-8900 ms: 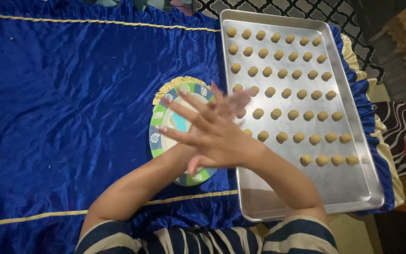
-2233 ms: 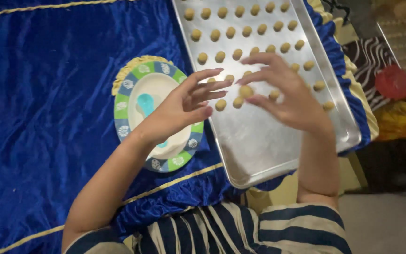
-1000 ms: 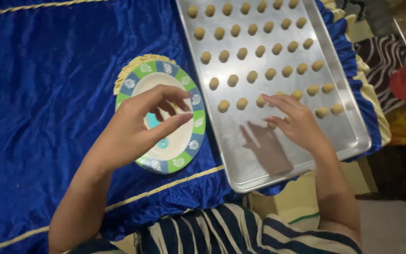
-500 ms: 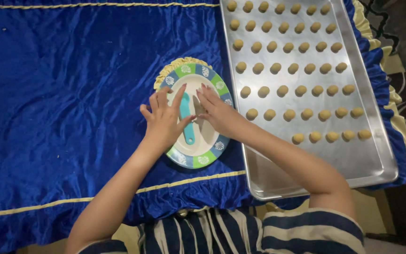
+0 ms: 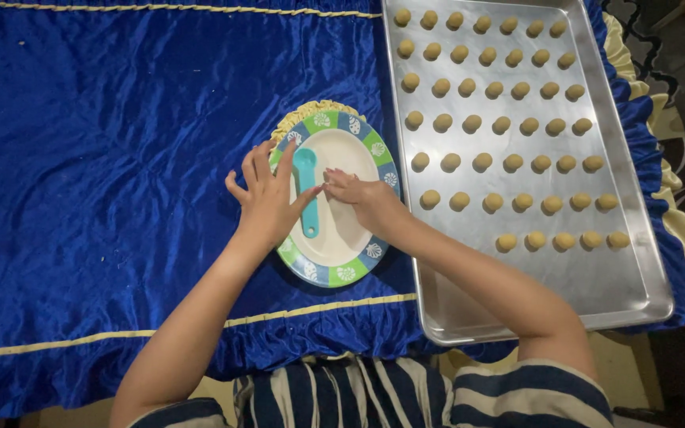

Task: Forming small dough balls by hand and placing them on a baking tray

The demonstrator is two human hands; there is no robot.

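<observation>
Both hands meet over the plate (image 5: 358, 143) — left hand (image 5: 267, 202) open beside the teal spoon (image 5: 308, 190); right hand (image 5: 366, 198) pinching, contents unclear.

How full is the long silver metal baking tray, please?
Mostly full: the silver metal baking tray carries rows of small tan dough balls, with only its near end bare.

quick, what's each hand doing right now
left hand: open, fingers spread, resting on plate rim.
right hand: fingertips pinched together over the plate; holding anything cannot be told.

Tray (image 5: 406, 261) top edge cut off
</observation>
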